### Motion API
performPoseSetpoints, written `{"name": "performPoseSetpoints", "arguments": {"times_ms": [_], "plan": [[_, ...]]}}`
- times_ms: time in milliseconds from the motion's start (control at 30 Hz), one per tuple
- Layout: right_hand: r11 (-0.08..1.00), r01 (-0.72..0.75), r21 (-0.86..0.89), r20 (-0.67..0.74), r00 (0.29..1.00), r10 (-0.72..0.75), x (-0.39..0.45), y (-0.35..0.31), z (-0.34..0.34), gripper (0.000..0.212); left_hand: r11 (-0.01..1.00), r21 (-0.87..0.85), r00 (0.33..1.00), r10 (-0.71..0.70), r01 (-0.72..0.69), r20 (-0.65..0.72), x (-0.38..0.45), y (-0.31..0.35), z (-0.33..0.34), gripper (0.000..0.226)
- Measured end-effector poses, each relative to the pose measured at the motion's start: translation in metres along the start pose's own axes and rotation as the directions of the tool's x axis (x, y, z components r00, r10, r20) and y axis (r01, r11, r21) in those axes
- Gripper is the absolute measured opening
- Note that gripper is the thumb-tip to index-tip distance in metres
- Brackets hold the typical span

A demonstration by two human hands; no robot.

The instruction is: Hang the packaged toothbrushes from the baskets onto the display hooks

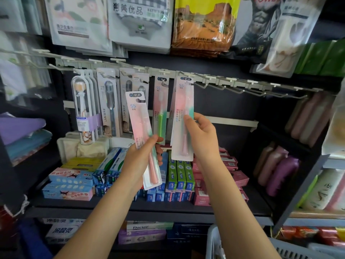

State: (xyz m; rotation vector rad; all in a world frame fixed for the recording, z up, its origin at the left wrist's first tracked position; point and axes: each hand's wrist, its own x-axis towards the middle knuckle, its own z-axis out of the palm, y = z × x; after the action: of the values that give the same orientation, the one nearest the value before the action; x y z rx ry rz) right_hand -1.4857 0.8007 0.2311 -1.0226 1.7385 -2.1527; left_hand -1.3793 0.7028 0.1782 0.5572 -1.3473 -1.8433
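Note:
My left hand (141, 161) grips a pink packaged toothbrush (139, 120) by its lower half, tilted left, its top below the hook rail. My right hand (200, 135) pinches a second pink toothbrush pack (182, 101) at mid-height; the pack's top sits at a hook (183, 76) on the rail. A green toothbrush pack (161, 109) hangs between the two. Further left hang grey toothbrush packs (110, 101) and a clear tube pack (82, 109). A white basket (214, 242) shows at the bottom right.
Several bare hooks (242, 90) run along the rail to the right. Toothpaste boxes (179, 176) fill the shelf below the hands. Towel packs (141, 21) hang above the rail. Folded towels lie on the left, bottles (276, 169) on the right.

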Motion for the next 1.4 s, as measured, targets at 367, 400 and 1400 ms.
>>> {"name": "performPoseSetpoints", "arguments": {"times_ms": [367,400,1400], "plan": [[0.997,-0.035,-0.064,-0.048,0.998,0.032,0.016,-0.007,0.005,0.023,1.000,-0.018,1.000,-0.003,0.003,-0.002,0.004,-0.003,0.000,0.024],[0.996,-0.036,-0.080,-0.050,0.998,0.032,0.018,-0.002,0.006,0.021,1.000,-0.015,1.000,-0.002,0.002,-0.004,0.004,-0.003,0.000,0.024],[0.993,-0.038,-0.112,0.225,0.972,0.063,-0.034,0.028,0.015,0.017,0.984,0.104,0.989,0.139,-0.144,0.052,0.005,0.022,0.004,0.009]]}}
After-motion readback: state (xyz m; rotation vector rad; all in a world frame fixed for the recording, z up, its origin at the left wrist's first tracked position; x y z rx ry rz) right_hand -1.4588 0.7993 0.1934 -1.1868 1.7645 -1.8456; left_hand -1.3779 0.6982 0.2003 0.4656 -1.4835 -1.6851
